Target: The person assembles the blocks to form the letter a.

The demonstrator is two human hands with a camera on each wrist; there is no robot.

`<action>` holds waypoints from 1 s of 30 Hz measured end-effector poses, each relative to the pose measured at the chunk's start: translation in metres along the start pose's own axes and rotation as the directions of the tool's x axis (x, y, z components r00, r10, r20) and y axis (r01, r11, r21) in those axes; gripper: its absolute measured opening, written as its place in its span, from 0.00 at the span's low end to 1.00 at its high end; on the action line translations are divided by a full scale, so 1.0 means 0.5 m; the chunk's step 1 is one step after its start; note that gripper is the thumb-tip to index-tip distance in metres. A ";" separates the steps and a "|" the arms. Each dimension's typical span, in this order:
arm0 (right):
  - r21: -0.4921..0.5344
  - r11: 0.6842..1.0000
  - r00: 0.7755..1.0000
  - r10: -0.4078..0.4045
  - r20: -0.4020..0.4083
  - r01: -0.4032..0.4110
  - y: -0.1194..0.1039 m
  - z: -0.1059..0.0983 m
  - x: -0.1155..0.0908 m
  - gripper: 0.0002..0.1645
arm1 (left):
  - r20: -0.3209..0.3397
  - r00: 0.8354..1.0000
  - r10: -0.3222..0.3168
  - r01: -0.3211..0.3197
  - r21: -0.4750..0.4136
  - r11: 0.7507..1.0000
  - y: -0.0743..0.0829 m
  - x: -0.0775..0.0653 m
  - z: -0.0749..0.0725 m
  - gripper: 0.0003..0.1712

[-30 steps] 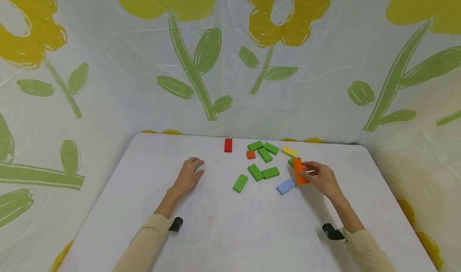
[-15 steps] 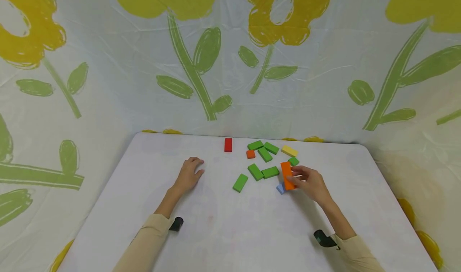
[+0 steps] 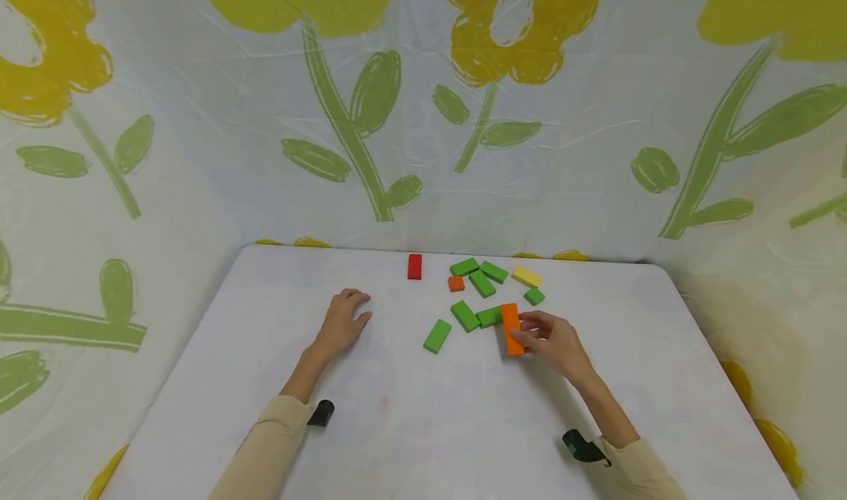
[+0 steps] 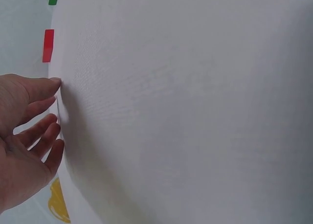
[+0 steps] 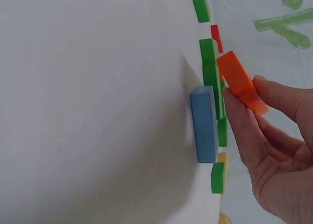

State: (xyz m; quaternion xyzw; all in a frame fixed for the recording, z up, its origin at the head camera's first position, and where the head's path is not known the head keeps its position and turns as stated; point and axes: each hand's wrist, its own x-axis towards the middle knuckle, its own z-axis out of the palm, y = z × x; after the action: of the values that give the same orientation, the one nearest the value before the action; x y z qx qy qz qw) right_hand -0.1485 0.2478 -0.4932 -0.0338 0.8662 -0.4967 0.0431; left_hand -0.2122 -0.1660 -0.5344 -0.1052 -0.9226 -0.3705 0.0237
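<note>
An orange block (image 3: pixel 512 329) is pinched between the thumb and fingers of my right hand (image 3: pixel 554 343). It is tilted and raised off the table in the right wrist view. A blue block (image 5: pixel 204 124) lies on the table below that hand; the orange block and hand hide it in the head view. Just left of the orange block lie two green blocks, one (image 3: pixel 490 317) partly covered by it and another (image 3: pixel 465 316) beside that. My left hand (image 3: pixel 340 323) holds nothing, its fingers loosely bent over the left part of the table, nearest to a red block (image 3: pixel 415 267).
Toward the back of the white table (image 3: pixel 397 426) lie several more green blocks (image 3: pixel 482 284), a small orange-red block (image 3: pixel 456 284), a yellow block (image 3: pixel 527 277) and a small green block (image 3: pixel 534 295). One green block (image 3: pixel 437 336) lies nearer. A flowered cloth (image 3: pixel 562 191) hangs behind.
My right hand has carried the orange block left and slightly nearer to me. The small green block has come into full view, while the blue block became covered. My left hand stays put.
</note>
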 end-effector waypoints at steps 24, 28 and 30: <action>-0.025 0.998 0.991 -0.058 0.118 0.062 -0.001 0.080 -0.030 0.33 | -0.058 0.998 -0.009 0.009 -0.007 1.000 0.051 -0.003 0.038 0.18; -0.089 0.993 0.993 -0.062 0.102 0.071 -0.010 0.091 -0.028 0.31 | -0.024 1.000 0.008 -0.009 -0.056 0.998 0.082 -0.005 0.060 0.17; -0.115 0.991 0.994 -0.060 0.094 0.070 -0.014 0.095 -0.024 0.30 | -0.018 1.000 0.019 -0.021 -0.077 0.997 0.097 -0.004 0.070 0.17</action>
State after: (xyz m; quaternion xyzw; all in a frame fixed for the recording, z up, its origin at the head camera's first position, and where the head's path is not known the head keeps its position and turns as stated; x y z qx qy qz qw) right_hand -0.1312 0.2046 -0.5106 -0.0869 0.8897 -0.4436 0.0637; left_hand -0.1987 -0.1083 -0.5271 -0.1122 -0.9062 -0.4066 0.0311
